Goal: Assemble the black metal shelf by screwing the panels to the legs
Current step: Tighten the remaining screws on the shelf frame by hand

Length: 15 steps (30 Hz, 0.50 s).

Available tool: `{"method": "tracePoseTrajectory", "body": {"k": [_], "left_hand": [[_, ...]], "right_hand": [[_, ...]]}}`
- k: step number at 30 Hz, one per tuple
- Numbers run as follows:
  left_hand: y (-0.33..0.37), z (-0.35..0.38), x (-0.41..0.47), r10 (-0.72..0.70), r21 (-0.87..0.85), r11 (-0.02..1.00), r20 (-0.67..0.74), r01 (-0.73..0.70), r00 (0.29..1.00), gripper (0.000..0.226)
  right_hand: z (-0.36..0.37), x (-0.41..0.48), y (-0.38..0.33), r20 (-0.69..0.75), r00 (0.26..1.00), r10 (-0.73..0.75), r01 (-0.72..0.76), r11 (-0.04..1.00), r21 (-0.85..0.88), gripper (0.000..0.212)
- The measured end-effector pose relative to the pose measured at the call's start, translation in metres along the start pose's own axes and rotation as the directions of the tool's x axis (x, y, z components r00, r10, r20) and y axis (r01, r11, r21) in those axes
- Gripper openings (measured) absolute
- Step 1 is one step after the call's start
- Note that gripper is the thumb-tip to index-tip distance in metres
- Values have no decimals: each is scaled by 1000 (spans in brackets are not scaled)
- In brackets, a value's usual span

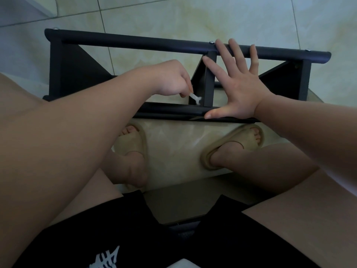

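Observation:
The black metal shelf (123,40) lies on its side on the tiled floor in front of my feet. Two long legs run left to right, and panels stand between them. My left hand (172,80) pinches a small silver wrench (196,97) at the near end of the middle panel (209,82), where it meets the near leg (170,110). My right hand (237,80) is spread flat, fingers straight, with the fingertips on the far leg and the thumb on the near leg. Screw heads (212,42) show along the far leg.
My feet in beige slippers (231,146) stand just behind the near leg. Pale floor tiles (173,16) surround the shelf. My knees and black shorts (108,229) fill the lower part of the view.

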<state>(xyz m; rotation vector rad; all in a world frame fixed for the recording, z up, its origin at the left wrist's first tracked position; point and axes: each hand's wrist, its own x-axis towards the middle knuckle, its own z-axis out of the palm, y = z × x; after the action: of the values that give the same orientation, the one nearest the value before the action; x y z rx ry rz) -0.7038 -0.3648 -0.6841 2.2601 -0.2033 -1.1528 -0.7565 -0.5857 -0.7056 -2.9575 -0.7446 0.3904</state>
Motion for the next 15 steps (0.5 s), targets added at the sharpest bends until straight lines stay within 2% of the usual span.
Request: {"method": "tracePoseTrajectory", "body": {"k": [2,4,5,9,15], "left_hand": [[0,2,1,-6,-84,996,-24,4,1000,20],[1,5,1,-40,-241,970,-22,34,999,10],[2,6,0,-71,-315,947,-4,66,997,5],[5,15,3,-194,-519,825,114,225,974,9],[11,18,3,-276,-533,813,3,235,961,3]], "right_hand": [[0,0,0,1,1000,1,-1,1000,-1,127],[0,0,0,0,1000,0,0,1000,4,127],[0,0,0,-1,1000,-1,1,1000,7,127],[0,0,0,0,1000,1,-1,1000,12,128],[-1,0,0,-2,1000,-1,1,1000,13,128]]}}
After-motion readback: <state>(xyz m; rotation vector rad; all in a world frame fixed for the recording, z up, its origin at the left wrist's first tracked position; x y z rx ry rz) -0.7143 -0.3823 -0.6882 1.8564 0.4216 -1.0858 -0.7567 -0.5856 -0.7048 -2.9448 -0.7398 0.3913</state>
